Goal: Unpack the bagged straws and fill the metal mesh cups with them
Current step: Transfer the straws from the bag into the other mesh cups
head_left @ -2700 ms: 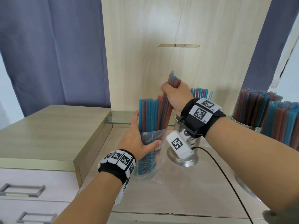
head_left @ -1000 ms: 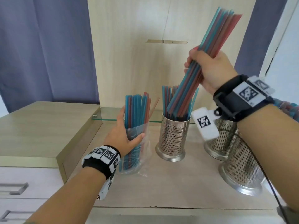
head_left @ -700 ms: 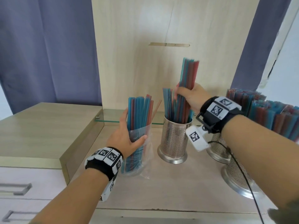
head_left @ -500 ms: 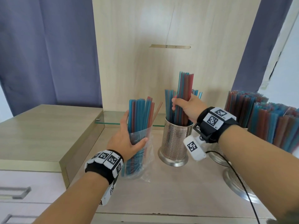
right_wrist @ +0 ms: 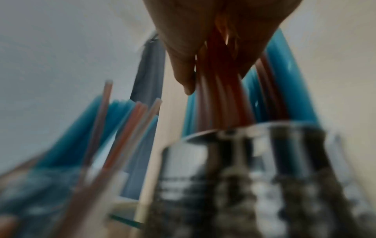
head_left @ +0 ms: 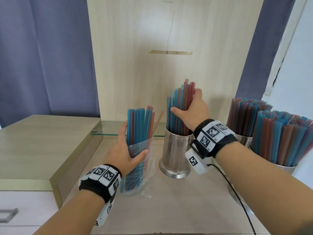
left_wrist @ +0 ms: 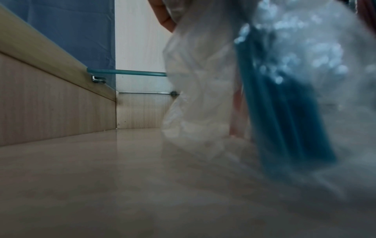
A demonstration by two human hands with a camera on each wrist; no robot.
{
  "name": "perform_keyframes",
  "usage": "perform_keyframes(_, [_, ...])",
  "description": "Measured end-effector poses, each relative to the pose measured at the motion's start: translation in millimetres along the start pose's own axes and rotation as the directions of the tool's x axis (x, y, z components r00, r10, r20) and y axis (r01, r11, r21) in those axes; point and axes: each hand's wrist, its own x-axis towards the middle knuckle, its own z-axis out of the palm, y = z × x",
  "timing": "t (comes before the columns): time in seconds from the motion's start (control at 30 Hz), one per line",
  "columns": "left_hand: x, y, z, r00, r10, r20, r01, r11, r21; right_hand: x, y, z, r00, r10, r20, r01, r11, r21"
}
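- Right hand point(head_left: 192, 110), fingers spread and flat, presses upright blue and red plastic straws point(head_left: 180, 106) inside the perforated steel mesh cup point(head_left: 176, 155)
- Left hand point(head_left: 126, 152) curls around the clear plastic bag point(head_left: 144, 160) of remaining upright straws, just left of the cup

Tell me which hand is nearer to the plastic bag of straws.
Left. The left hand is wrapped around the plastic bag of straws, holding it upright. The right hand is off to its right, against the straws in the middle mesh cup.
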Motion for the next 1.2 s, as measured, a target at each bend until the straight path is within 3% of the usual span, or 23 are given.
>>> perform_keyframes(0.1, [0, 1, 0, 1.000, 0.013, -0.004, -0.013, 1.000, -0.001, 3, 3, -6, 0.962, -0.236, -0.140, 0.199, 0.952, -0.232])
perform_keyframes(0.17, [-1, 1, 0, 1.000, 0.011, -0.009, -0.011, 1.000, -0.005, 3, 11, -2, 0.953, -0.185, -0.241, 0.069, 0.903, -0.423])
perform_keyframes(0.23, [-1, 1, 0, 1.000, 0.009, -0.015, -0.009, 1.000, -0.003, 0, 21, 2, 0.959, 0.023, -0.282, -0.120, 0.936, -0.332])
perform_keyframes(0.33, [-1, 2, 0, 1.000, 0.007, -0.015, -0.007, 1.000, -0.005, 2, 32, 5, 0.965, 0.259, -0.045, -0.254, 0.962, 0.101])
perform_keyframes(0.37, [-1, 2, 0, 1.000, 0.006, -0.013, -0.006, 1.000, -0.004, 4, 33, 3, 0.959, 0.281, 0.017, -0.281, 0.948, 0.148])
perform_keyframes(0.5, [0, 0, 0, 1.000, 0.001, -0.017, -0.001, 1.000, -0.003, 24, 22, -7, 0.966, 0.260, 0.018, -0.259, 0.954, 0.149])
perform_keyframes(0.67, [1, 0, 1, 1.000, -0.014, -0.012, 0.014, 1.000, -0.009, 31, 22, -10, 0.917, 0.362, 0.166, -0.380, 0.921, 0.088])
perform_keyframes(0.83, [1, 1, 1, 1.000, -0.015, -0.015, 0.014, 1.000, -0.010, 30, 33, -13, 0.944, 0.323, 0.074, -0.328, 0.942, 0.069])
perform_keyframes(0.97, [0, 2, 1, 1.000, -0.010, -0.017, 0.010, 1.000, -0.001, 21, 34, -17, 0.947, 0.301, 0.107, -0.314, 0.940, 0.135])
perform_keyframes(1.03, [0, 2, 1, 1.000, -0.007, -0.022, 0.007, 1.000, 0.003, 5, 33, -14, 0.980, 0.192, -0.047, -0.189, 0.980, 0.059])
perform_keyframes(1.1, [-1, 3, 0, 1.000, -0.006, -0.023, 0.006, 1.000, 0.006, -16, 30, -10, 0.972, -0.103, -0.209, 0.077, 0.989, -0.129])
perform_keyframes(1.13, [-1, 3, 0, 1.000, -0.007, -0.024, 0.007, 1.000, 0.009, -27, 27, -8, 0.942, -0.259, -0.215, 0.210, 0.951, -0.226])
perform_keyframes(1.2, [-1, 4, 0, 1.000, -0.013, -0.027, 0.013, 1.000, 0.014, -43, 24, -1, 0.888, -0.450, -0.091, 0.389, 0.843, -0.371])
